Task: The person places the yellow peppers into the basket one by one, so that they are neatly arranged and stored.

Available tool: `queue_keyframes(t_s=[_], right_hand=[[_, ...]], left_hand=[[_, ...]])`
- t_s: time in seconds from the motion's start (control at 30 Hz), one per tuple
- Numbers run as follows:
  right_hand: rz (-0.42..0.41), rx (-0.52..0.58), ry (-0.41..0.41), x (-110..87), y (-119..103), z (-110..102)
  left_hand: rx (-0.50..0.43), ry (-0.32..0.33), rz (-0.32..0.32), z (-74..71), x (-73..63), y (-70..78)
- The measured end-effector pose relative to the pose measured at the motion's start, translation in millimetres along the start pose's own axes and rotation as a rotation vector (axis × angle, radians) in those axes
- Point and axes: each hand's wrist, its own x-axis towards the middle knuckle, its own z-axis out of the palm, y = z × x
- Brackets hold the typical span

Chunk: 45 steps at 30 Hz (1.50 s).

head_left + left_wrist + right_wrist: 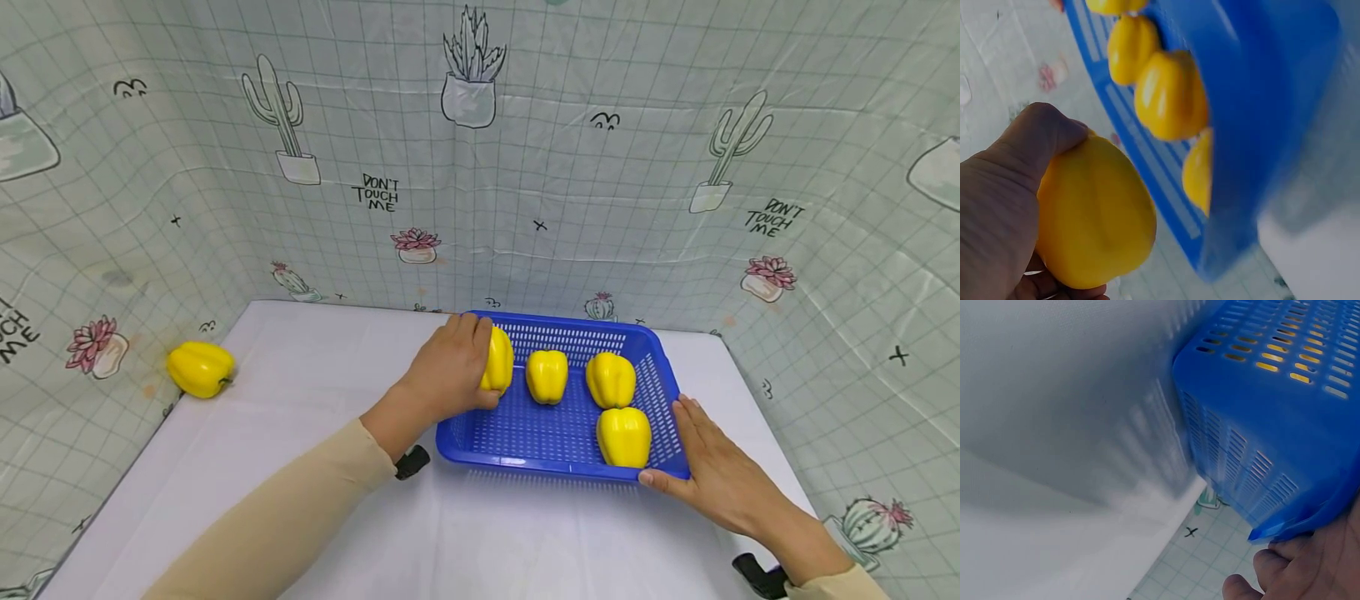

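Note:
My left hand point(452, 364) grips a yellow bell pepper point(498, 363) at the left end of a blue plastic basket point(510, 460). In the left wrist view, thumb and fingers wrap round that pepper point(1097, 212), which fills much of the lower left. Three more yellow bell peppers sit inside: one in the middle point(547, 375), one at the right point(611, 380) and one in the front right corner point(625, 437). My right hand point(716, 471) rests against the basket's front right corner, fingers extended along the right side and thumb at the front rim.
Another yellow bell pepper point(201, 369) lies at the far left edge of the white table point(330, 358). A patterned cloth point(525, 192) with cactus drawings rises behind the table and along both sides. Black straps point(411, 462) show at the wrists.

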Motion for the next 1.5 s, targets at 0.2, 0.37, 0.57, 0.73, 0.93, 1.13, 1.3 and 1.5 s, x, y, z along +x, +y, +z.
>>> queue_keyframes(t_s=[0.2, 0.37, 0.57, 0.73, 0.93, 1.13, 1.3, 1.5], right_hand=[[-0.003, 0.007, -0.001, 0.6, -0.5, -0.3], [-0.004, 0.001, 0.004, 1.3, -0.5, -0.4], [0.000, 0.001, 0.002, 2.0, -1.2, -0.9], [0.004, -0.002, -0.004, 1.8, -2.5, -1.4], [0.009, -0.011, -0.009, 1.6, -2.4, -1.6], [0.011, -0.014, -0.010, 1.0, -3.2, -1.4], [0.013, -0.007, -0.010, 1.6, -2.8, -1.6], [0.011, 0.000, -0.009, 2.3, -2.4, -2.0]], left_hand=[[-0.009, -0.079, 0.026, 9.1, 10.4, 34.9], [-0.052, -0.122, 0.039, 20.1, 14.3, 57.2], [-0.061, -0.198, 0.043, 35.4, 18.1, 76.6], [-0.074, -0.246, 0.037, 44.0, 20.2, 85.2], [-0.042, -0.264, 0.058, 50.2, 24.4, 88.5], [0.016, -0.284, 0.114, 56.1, 29.4, 89.7], [0.044, -0.306, 0.132, 60.2, 31.9, 89.3], [0.037, -0.332, 0.134, 64.5, 31.8, 89.6]])
